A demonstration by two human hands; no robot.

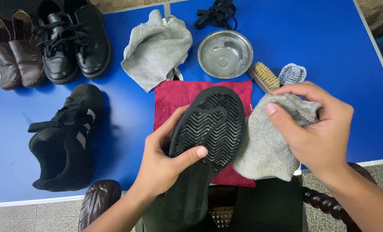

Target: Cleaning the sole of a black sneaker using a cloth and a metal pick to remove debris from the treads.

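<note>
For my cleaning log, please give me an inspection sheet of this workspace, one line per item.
Surface: blue table, red towel at the near edge.
Job's things: black shoe sole up; grey cloth beside the sole.
Clutter: steel bowl, two brushes, second grey cloth, black sneaker, black lace-up pair, brown pair, black laces.
Hands: left hand grips the shoe; right hand grips the cloth.
Cables: nothing seen.
Surroundings: tiled floor, carved wooden chair arms.
</note>
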